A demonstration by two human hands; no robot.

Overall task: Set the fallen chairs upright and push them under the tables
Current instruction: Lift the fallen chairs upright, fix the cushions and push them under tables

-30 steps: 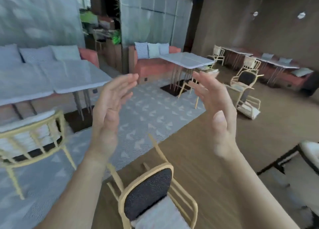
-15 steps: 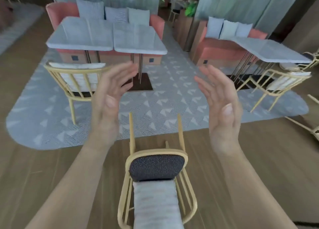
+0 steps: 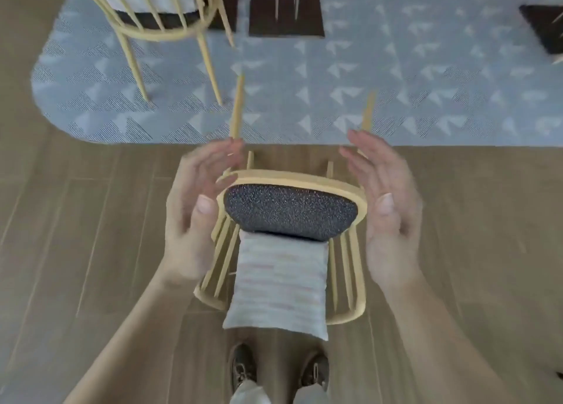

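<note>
- Our left hand [image 3: 195, 221], grip released and fingers straight, hovers just beside the fallen pale-wood chair with dark speckled seat [image 3: 289, 211].
- The chair lies back-down on the brown plank floor [image 3: 91, 251].
- Our right hand [image 3: 393, 221] is likewise released; next, we judge, both clasp the frame and lift.

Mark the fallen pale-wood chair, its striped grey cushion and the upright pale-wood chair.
fallen pale-wood chair [image 3: 291, 211]: head view, dark speckled pad.
striped grey cushion [image 3: 278, 281]: head view, fabric middle.
upright pale-wood chair [image 3: 161, 35]: head view, curved rail.
</note>
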